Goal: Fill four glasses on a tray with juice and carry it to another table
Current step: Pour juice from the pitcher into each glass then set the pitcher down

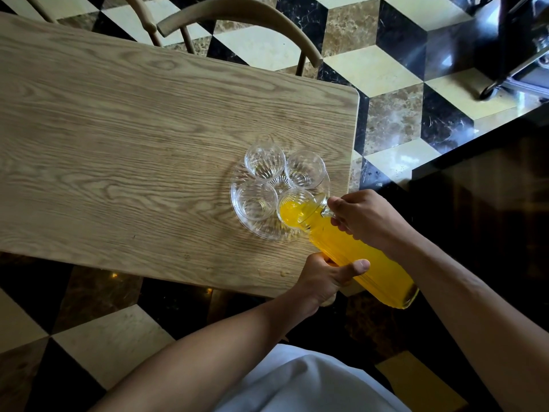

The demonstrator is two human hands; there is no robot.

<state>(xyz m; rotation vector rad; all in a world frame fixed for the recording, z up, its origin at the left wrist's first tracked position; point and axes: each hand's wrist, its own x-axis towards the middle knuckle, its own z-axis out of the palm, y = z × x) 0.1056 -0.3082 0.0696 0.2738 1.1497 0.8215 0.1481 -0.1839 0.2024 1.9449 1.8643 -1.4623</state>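
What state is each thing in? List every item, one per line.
Clear glass bottle of orange juice: tilted, pouring, held by both hands.
Near-right clear glass: partly filled with juice.
Near-left clear glass: empty, upright.
Far-left clear glass: empty, upright.
Far-right clear glass: empty, upright.
Round clear glass tray: on the wooden table, holding four glasses.
Left hand: gripping the bottle's body.
Right hand: gripping near the bottle's neck.

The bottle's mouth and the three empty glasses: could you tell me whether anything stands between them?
Nothing visible does. The bottle, held by the left hand and right hand, pours into the near-right glass. The other three glasses stand open beside it on the tray, uncovered.
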